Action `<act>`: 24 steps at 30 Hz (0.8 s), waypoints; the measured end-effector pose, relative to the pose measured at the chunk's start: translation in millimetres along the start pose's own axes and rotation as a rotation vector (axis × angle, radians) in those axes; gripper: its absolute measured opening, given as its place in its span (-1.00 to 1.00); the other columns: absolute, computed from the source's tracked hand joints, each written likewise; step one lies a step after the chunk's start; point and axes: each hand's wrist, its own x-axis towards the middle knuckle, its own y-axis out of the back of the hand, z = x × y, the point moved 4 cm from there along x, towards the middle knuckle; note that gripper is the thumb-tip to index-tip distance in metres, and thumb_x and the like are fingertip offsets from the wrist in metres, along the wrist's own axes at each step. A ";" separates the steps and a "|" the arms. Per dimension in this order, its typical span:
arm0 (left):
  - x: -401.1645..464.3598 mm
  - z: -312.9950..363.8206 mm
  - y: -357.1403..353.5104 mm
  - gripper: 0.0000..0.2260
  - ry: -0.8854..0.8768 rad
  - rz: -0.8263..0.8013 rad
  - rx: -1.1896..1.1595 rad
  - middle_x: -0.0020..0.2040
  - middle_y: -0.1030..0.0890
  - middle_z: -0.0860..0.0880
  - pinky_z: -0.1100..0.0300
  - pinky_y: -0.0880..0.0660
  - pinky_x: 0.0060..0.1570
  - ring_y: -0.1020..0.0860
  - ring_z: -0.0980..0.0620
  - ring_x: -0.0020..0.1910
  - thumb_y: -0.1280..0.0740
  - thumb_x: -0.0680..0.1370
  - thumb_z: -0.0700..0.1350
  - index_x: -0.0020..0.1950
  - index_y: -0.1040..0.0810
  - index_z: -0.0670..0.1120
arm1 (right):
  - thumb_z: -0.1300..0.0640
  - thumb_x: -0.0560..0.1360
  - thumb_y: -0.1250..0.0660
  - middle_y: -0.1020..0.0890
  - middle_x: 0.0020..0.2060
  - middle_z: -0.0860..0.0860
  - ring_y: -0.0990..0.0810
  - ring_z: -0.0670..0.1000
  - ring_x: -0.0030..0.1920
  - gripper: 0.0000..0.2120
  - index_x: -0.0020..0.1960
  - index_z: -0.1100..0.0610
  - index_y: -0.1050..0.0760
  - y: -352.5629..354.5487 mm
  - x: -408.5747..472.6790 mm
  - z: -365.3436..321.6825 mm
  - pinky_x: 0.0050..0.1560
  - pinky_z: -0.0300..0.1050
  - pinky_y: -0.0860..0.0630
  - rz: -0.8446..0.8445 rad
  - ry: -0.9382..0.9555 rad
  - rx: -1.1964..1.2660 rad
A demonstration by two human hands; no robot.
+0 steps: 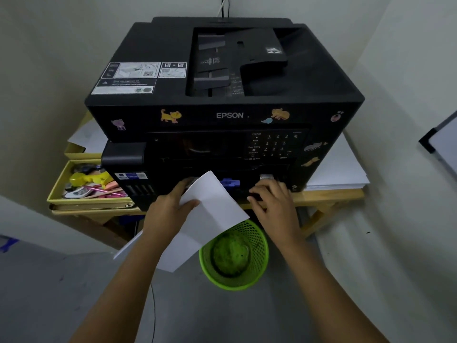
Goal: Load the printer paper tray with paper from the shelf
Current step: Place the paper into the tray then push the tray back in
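A black Epson printer (222,70) with animal stickers stands on a wooden table (331,195). My left hand (170,206) grips a thin stack of white paper (210,211) at its left edge; the sheets' far corner points at the printer's lower front slot. My right hand (272,201) rests on the dark paper tray (254,194) at the printer's lower front, fingers curled over its edge. A blue guide (230,183) shows inside the slot. Most of the tray is hidden by the paper and my hands.
A pile of white paper (338,169) lies on the table right of the printer. A yellow tray (61,184) of pens and small items sits to the left. A green mesh bin (235,256) stands on the floor below my hands.
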 end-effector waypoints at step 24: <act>-47.2 -2.2 1.4 -0.70 0.065 -0.064 -0.042 -0.04 -0.72 -0.07 0.05 -0.59 -0.13 -0.67 -0.13 -0.04 -0.40 0.59 0.18 0.23 -0.60 0.05 | -0.09 0.56 -0.50 -0.68 0.04 -0.11 -0.58 0.02 0.15 -0.70 0.23 0.00 -0.69 9.8 -32.5 -3.9 0.08 0.01 -0.39 -0.155 0.010 0.005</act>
